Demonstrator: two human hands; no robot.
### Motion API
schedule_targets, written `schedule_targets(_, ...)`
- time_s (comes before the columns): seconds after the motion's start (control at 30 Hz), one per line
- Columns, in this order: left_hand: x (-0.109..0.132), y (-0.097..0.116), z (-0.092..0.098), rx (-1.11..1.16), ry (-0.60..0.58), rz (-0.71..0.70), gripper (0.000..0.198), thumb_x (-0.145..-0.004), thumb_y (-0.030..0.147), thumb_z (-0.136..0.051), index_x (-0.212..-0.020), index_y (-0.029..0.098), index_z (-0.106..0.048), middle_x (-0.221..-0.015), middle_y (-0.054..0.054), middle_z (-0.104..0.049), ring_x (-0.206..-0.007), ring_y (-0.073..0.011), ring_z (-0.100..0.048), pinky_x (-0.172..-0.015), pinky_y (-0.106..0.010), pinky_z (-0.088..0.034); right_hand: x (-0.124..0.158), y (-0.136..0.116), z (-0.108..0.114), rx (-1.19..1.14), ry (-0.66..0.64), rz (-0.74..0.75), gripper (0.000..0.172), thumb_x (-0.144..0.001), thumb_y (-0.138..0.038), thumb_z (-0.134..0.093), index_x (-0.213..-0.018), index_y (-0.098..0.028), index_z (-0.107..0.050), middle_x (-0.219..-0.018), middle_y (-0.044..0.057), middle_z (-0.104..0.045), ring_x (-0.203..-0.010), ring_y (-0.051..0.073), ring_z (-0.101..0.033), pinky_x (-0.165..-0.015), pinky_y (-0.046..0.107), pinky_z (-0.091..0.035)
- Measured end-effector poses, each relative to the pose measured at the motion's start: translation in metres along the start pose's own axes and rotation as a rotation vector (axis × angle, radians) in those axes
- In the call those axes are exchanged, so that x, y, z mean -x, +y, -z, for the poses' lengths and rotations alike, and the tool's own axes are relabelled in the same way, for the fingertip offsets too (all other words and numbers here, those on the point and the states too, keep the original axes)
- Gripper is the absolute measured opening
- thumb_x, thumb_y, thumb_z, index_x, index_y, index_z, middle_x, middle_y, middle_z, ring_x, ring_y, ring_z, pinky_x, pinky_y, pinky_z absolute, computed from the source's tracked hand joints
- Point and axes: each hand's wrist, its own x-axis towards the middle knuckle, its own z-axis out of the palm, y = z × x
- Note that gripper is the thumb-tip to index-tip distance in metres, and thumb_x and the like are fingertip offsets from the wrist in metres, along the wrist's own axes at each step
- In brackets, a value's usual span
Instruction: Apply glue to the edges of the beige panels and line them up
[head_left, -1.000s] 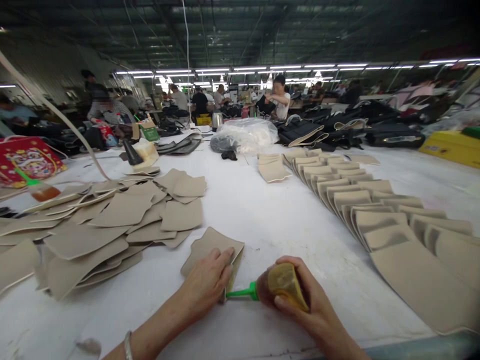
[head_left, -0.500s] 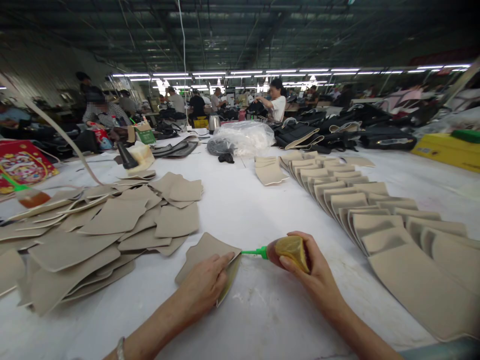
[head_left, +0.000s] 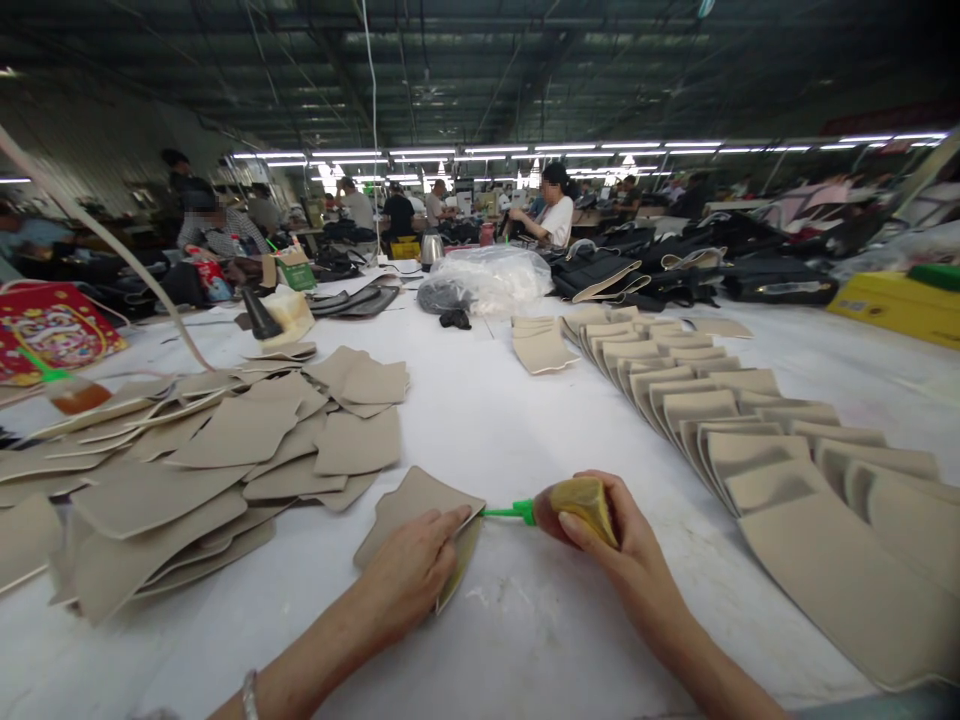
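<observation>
While lights (head_left: 491, 150) glow, panels (head_left: 240, 432) overlap on a white table (head_left: 465, 410).

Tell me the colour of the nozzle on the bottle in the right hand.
Bright green: the nozzle shows best in the head view.

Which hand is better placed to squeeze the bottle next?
Probably the right hand: it holds the bottle, green tip at the tan piece's corner. The left hand rests on that piece.

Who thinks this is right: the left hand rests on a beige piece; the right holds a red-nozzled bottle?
No: the nozzle is green, not red, in the head view. The left hand rests on a beige piece; the right hand holds the bottle.
</observation>
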Motion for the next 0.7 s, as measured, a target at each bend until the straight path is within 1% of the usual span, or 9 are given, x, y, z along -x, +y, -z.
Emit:
schedule_targets(0.13,0.000,-0.001,-0.001,0.004,0.010,0.036,0.048,-0.088,0.022,-0.030,-0.133,0.023,-0.049,-0.121,-0.004,-0.061,-0.107,-0.0191,-0.057,-0.098,-0.031,-0.040,0.014,-0.003,-0.005,0.007,-0.052,-0.053,0.038,-0.075,-0.045,-0.067,-0.101,-0.023,-0.051,-0.081,0.000,-0.060,-0.076,0.022,-0.057,-0.070,0.034,-0.044)
schedule_targets(0.2,0.000,-0.001,0.000,0.021,0.016,0.050,0.049,-0.088,0.022,-0.031,-0.133,0.023,-0.049,-0.124,-0.004,-0.060,-0.110,-0.0191,-0.056,-0.100,-0.032,-0.039,0.023,-0.005,-0.006,-0.058,-0.097,-0.105,0.035,-0.073,-0.046,-0.068,-0.096,-0.022,-0.056,-0.077,0.000,-0.061,-0.074,0.022,-0.057,-0.068,0.033,-0.044)
schedule_targets(0.3,0.001,0.001,0.004,0.053,0.014,0.053,0.049,-0.086,0.021,-0.033,-0.132,0.020,-0.050,-0.128,-0.004,-0.058,-0.114,-0.0192,-0.054,-0.101,-0.031,-0.038,0.027,-0.005,-0.002,-0.336,-0.128,-0.255,0.030,-0.074,-0.044,-0.069,-0.090,-0.021,-0.061,-0.080,0.002,-0.064,-0.078,0.023,-0.059,-0.071,0.035,-0.048)
schedule_targets(0.37,0.002,0.002,0.007,0.073,0.011,0.062,0.049,-0.085,0.021,-0.035,-0.131,0.019,-0.052,-0.127,-0.004,-0.059,-0.114,-0.0199,-0.054,-0.101,-0.031,-0.038,0.024,-0.002,0.003,-0.540,-0.078,-0.363,0.028,-0.076,-0.042,-0.068,-0.093,-0.020,-0.064,-0.092,0.005,-0.068,-0.087,0.025,-0.061,-0.078,0.038,-0.050)
schedule_targets(0.43,0.003,0.004,0.010,0.086,0.014,0.081,0.048,-0.084,0.022,-0.036,-0.130,0.019,-0.052,-0.125,-0.004,-0.061,-0.113,-0.0209,-0.056,-0.098,-0.032,-0.040,0.019,0.001,0.009,-0.654,0.001,-0.434,0.030,-0.076,-0.041,-0.068,-0.095,-0.019,-0.067,-0.102,0.008,-0.068,-0.093,0.026,-0.062,-0.082,0.040,-0.051)
schedule_targets(0.5,0.003,0.006,0.011,0.080,0.021,0.107,0.049,-0.085,0.022,-0.036,-0.130,0.018,-0.052,-0.124,-0.005,-0.061,-0.112,-0.0218,-0.056,-0.097,-0.034,-0.041,0.017,0.004,0.010,-0.668,0.035,-0.433,0.030,-0.077,-0.041,-0.069,-0.096,-0.018,-0.067,-0.103,0.009,-0.068,-0.093,0.025,-0.063,-0.083,0.040,-0.051)
schedule_targets(0.57,0.002,0.007,0.010,0.062,0.026,0.118,0.049,-0.085,0.022,-0.036,-0.131,0.016,-0.051,-0.125,-0.006,-0.061,-0.113,-0.0221,-0.056,-0.098,-0.034,-0.041,0.016,0.006,0.007,-0.629,0.017,-0.374,0.030,-0.077,-0.041,-0.069,-0.096,-0.018,-0.064,-0.101,0.008,-0.068,-0.092,0.025,-0.062,-0.084,0.040,-0.050)
schedule_targets(0.63,0.001,0.008,0.009,0.054,0.024,0.119,0.049,-0.085,0.022,-0.036,-0.131,0.016,-0.051,-0.125,-0.006,-0.060,-0.115,-0.0212,-0.055,-0.099,-0.033,-0.040,0.016,0.007,0.001,-0.546,0.018,-0.292,0.031,-0.077,-0.042,-0.069,-0.097,-0.019,-0.061,-0.096,0.006,-0.067,-0.092,0.025,-0.061,-0.084,0.040,-0.049)
schedule_targets(0.7,-0.001,0.008,0.008,0.054,0.026,0.116,0.049,-0.084,0.021,-0.035,-0.131,0.016,-0.051,-0.127,-0.004,-0.059,-0.117,-0.0194,-0.053,-0.101,-0.030,-0.038,0.014,0.007,-0.004,-0.414,0.052,-0.214,0.032,-0.077,-0.043,-0.068,-0.096,-0.020,-0.059,-0.090,0.004,-0.065,-0.089,0.025,-0.060,-0.082,0.040,-0.048)
